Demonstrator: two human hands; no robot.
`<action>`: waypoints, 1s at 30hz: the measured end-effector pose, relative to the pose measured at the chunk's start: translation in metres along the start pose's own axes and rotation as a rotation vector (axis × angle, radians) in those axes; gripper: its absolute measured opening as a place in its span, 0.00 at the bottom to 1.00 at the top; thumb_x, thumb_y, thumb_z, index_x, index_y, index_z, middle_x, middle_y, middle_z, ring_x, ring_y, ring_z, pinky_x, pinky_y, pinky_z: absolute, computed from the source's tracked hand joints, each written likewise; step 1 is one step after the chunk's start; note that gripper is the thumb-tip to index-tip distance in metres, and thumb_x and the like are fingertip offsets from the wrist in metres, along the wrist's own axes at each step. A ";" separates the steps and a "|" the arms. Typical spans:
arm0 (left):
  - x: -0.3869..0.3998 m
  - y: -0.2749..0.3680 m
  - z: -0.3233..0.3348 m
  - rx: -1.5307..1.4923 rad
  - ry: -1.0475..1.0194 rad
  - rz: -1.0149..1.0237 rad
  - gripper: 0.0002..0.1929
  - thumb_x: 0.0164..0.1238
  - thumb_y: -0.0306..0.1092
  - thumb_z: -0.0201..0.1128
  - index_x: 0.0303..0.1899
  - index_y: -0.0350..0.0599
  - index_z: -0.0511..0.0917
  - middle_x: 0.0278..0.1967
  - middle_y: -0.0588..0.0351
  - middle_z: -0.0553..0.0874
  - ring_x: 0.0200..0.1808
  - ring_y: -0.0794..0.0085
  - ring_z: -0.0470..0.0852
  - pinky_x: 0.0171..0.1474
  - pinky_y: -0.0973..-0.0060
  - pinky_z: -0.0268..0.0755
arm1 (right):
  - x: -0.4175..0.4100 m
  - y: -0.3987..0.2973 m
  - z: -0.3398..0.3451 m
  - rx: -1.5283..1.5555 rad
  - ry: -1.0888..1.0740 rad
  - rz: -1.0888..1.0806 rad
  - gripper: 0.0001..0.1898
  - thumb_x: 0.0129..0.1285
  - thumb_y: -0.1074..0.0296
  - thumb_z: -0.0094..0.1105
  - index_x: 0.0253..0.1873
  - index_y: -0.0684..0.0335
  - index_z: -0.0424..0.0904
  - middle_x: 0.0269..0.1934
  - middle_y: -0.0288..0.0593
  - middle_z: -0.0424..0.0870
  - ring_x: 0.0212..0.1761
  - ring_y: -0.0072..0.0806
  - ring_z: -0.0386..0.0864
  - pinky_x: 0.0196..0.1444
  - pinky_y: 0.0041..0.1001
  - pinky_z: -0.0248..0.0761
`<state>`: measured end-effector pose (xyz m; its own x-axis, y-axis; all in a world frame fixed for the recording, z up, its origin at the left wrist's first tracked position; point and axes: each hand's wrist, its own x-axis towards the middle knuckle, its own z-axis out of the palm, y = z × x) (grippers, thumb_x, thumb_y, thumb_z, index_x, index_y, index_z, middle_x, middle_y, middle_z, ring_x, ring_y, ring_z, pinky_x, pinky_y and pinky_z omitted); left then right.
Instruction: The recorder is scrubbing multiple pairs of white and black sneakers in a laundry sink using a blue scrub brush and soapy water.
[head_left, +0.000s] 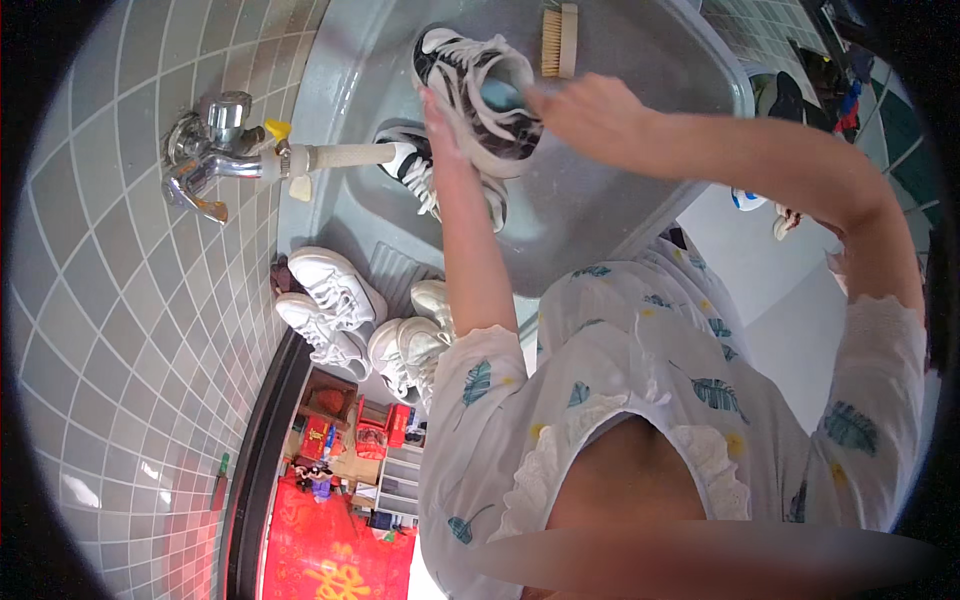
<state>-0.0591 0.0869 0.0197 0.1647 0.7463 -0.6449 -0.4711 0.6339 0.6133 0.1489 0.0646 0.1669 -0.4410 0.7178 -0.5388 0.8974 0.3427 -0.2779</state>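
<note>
A wet black-and-white sneaker (480, 131) with loose white laces is held up over a grey sink (592, 225). Its side rests against the palm of my left hand (444, 131), whose thumb and fingers are partly hidden by the shoe. My right hand (596, 112) is blurred, its fingers bent at the edge of the shoe's opening; whether they grip anything is unclear. Light blue shows inside the opening. A second black-and-white sneaker (412, 176) lies in the sink, partly behind my left forearm. Beyond my right hand lies a wooden scrub brush (560, 41), bristles facing left.
From the tiled wall (112, 247) juts a chrome faucet (225, 161) with a pale hose (349, 155) reaching over the sink. White sneakers (334, 307) and cream sneakers (409, 349) stand at the sink's near left, beside a ribbed washboard area (397, 266).
</note>
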 end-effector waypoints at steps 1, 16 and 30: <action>0.001 -0.003 0.013 0.038 -0.005 -0.017 0.33 0.73 0.58 0.41 0.68 0.41 0.59 0.64 0.50 0.68 0.65 0.60 0.67 0.69 0.67 0.54 | 0.024 0.018 0.017 -0.044 0.170 -0.121 0.10 0.55 0.71 0.56 0.41 0.66 0.78 0.29 0.47 0.84 0.32 0.40 0.84 0.30 0.33 0.78; 0.010 -0.001 -0.006 0.002 -0.139 -0.037 0.31 0.73 0.57 0.39 0.68 0.44 0.61 0.63 0.51 0.70 0.62 0.56 0.70 0.66 0.60 0.60 | 0.054 0.017 0.029 -0.028 0.170 -0.183 0.13 0.56 0.73 0.55 0.47 0.70 0.74 0.27 0.50 0.83 0.29 0.40 0.84 0.29 0.35 0.78; 0.000 0.001 0.000 -0.087 -0.122 -0.100 0.33 0.72 0.60 0.37 0.66 0.43 0.62 0.63 0.48 0.70 0.63 0.56 0.70 0.65 0.60 0.61 | 0.020 -0.008 -0.013 0.194 0.108 -0.188 0.11 0.56 0.72 0.54 0.42 0.70 0.76 0.27 0.52 0.83 0.29 0.44 0.84 0.31 0.38 0.78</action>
<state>-0.0596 0.0876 0.0201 0.3159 0.7029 -0.6374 -0.5194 0.6903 0.5038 0.1328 0.0840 0.1685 -0.5856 0.7165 -0.3791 0.7762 0.3610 -0.5169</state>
